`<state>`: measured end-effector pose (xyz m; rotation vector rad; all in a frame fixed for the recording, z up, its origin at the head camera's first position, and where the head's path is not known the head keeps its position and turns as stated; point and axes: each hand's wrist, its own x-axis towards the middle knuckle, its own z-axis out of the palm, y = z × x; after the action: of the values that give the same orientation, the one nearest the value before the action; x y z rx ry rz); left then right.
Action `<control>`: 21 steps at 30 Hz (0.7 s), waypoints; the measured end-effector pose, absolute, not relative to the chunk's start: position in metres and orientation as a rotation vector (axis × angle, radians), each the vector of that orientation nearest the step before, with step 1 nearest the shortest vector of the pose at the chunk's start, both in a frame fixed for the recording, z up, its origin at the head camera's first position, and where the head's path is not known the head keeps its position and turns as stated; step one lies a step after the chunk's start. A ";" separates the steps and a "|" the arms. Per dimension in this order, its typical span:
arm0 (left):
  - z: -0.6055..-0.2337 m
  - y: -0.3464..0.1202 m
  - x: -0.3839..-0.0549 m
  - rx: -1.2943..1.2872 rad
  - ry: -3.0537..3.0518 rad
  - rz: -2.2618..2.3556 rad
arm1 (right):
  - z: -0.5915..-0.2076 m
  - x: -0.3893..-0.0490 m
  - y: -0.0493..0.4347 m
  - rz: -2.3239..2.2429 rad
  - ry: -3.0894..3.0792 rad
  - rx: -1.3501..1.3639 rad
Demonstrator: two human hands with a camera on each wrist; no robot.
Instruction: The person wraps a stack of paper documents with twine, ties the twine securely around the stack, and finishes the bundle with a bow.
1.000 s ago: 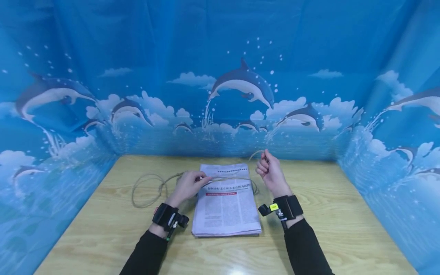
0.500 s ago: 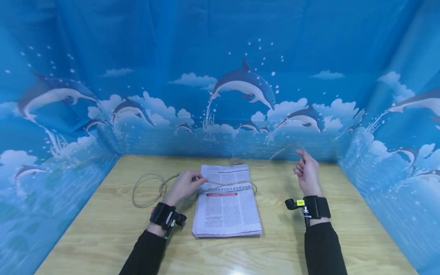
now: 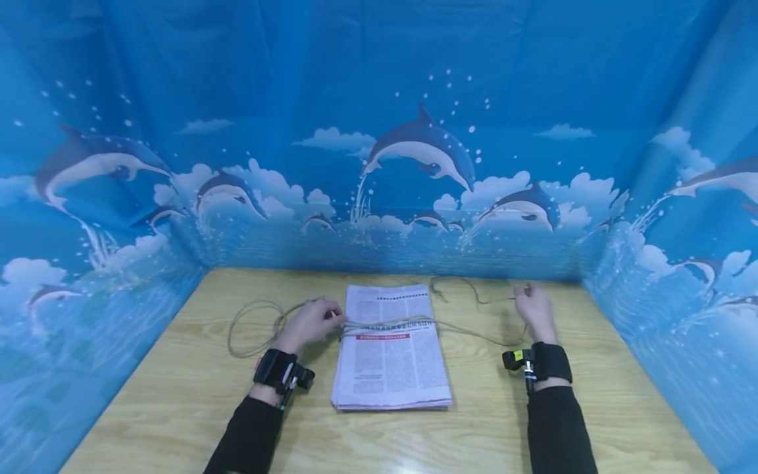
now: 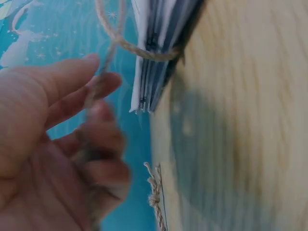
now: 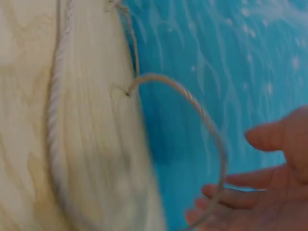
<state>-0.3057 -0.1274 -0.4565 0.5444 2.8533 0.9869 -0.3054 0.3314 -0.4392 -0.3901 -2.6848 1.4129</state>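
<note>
A thin twisted jute rope (image 3: 474, 331) crosses the top of a stack of folded newspapers (image 3: 391, 375) and runs out to the right. At the stack's left edge my left hand (image 3: 310, 326) holds the rope; the left wrist view has it running through the curled fingers (image 4: 103, 134). Right of the stack, by the table's back edge, is my right hand (image 3: 535, 313). In the right wrist view a curve of rope (image 5: 207, 120) passes along its loosely spread fingers (image 5: 240, 197), the thumb standing apart.
On the wooden table (image 3: 592, 395), a rope loop lies left of the stack. Behind the stack's right corner lies a knotted rope end (image 3: 436, 289). A blue dolphin-print curtain (image 3: 391, 237) encloses the back and sides.
My right hand has moved right, then lowered toward the table, and its fingers have loosened. The rope now stretches right of the stack. My left hand has shifted slightly left.
</note>
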 end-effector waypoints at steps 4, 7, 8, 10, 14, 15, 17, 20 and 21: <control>-0.462 -0.124 -0.305 0.596 2.793 0.950 | -0.433 -0.309 0.309 1.172 -2.839 -0.063; -0.461 -0.119 -0.305 0.626 2.782 0.951 | -0.432 -0.309 0.282 1.081 -2.878 0.236; -0.461 -0.118 -0.305 0.629 2.781 0.951 | -0.432 -0.309 0.274 1.066 -2.895 0.345; -0.459 -0.115 -0.304 0.619 2.772 0.953 | -0.435 -0.307 0.257 1.075 -2.942 0.498; -0.458 -0.112 -0.302 0.598 2.798 0.947 | -0.447 -0.305 0.232 1.033 -3.033 0.719; -0.458 -0.112 -0.302 0.592 2.812 0.952 | -0.449 -0.305 0.228 1.004 -3.047 0.721; -0.458 -0.112 -0.302 0.570 2.841 0.978 | -0.454 -0.306 0.223 0.932 -3.044 0.742; -0.459 -0.112 -0.302 0.568 2.868 1.032 | -0.456 -0.305 0.220 0.862 -3.023 0.735; -0.459 -0.112 -0.302 0.574 2.870 1.045 | -0.456 -0.305 0.219 0.856 -3.016 0.731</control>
<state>-0.3025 -0.1116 -0.4592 0.5743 2.8697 1.0447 -0.3051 0.2187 -0.4560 0.7312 -3.0157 0.8558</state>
